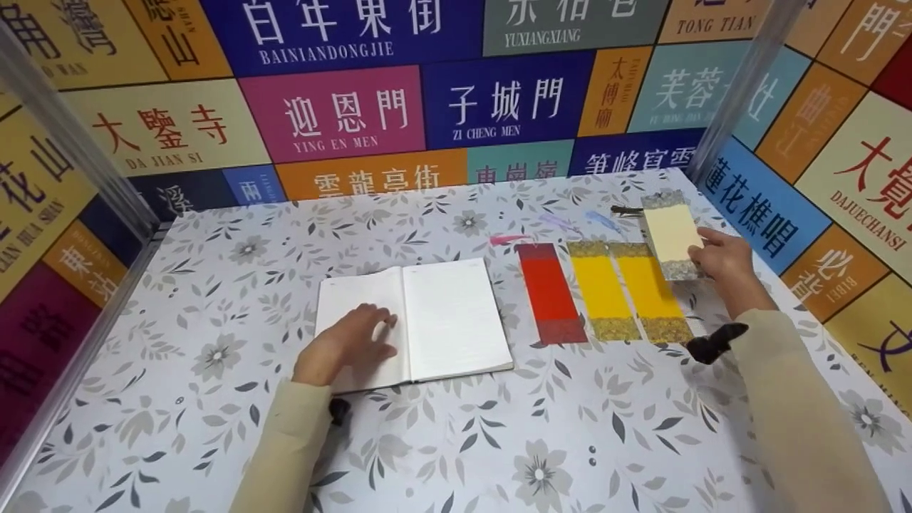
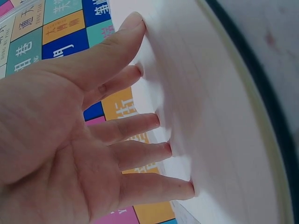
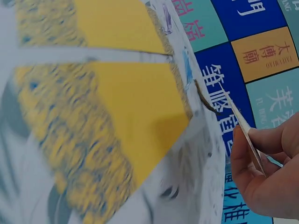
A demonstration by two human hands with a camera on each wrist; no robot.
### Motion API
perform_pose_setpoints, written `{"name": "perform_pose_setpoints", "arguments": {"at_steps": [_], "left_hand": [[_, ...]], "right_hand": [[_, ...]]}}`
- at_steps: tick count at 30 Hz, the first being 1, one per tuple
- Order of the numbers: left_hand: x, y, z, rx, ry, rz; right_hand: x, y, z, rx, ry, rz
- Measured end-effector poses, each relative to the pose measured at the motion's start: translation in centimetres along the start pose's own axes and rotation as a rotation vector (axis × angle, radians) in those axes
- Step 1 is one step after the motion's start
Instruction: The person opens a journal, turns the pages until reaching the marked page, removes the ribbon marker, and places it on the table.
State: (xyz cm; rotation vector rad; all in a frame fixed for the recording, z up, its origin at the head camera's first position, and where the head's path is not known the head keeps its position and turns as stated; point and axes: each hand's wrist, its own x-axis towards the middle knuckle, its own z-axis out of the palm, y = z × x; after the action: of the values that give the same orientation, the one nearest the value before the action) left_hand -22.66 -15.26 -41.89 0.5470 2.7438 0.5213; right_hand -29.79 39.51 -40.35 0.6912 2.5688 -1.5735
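Observation:
An open book (image 1: 456,320) with blank-looking white pages lies on the table. My left hand (image 1: 356,342) rests over its left page; in the left wrist view the fingertips (image 2: 159,120) touch the paper, fingers mostly straight. With thumb and fingers my right hand (image 1: 727,267) pinches a cream bookmark (image 1: 673,231) with grey patterned ends and a dark tassel (image 1: 627,211). It is held up over the top right of a yellow bookmark (image 1: 647,288), and in the right wrist view it shows edge-on. Beside that one lie another yellow bookmark (image 1: 604,292) and a red bookmark (image 1: 550,292).
The table (image 1: 214,427) wears a white cloth printed with grey flowers and leaves. Pink (image 1: 507,239), purple and blue tassels spread above the bookmarks. Panels with coloured lettering (image 1: 335,114) stand along the back and both sides, joined by metal posts (image 1: 748,78).

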Motion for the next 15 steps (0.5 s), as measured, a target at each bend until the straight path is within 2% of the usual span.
{"name": "perform_pose_setpoints", "arguments": {"at_steps": [4, 9, 15], "left_hand": [[0.0, -0.1, 0.1, 0.002, 0.019, 0.036], [-0.3, -0.3, 0.1, -0.013, -0.003, 0.008], [-0.5, -0.3, 0.0, -0.012, -0.027, -0.009]], "right_hand": [[-0.9, 2.1, -1.2, -0.061, -0.029, -0.018], [-1.9, 4.1, -1.8, -0.097, -0.059, -0.046], [-2.6, 5.7, -2.3, -0.142, -0.043, -0.07]]}}
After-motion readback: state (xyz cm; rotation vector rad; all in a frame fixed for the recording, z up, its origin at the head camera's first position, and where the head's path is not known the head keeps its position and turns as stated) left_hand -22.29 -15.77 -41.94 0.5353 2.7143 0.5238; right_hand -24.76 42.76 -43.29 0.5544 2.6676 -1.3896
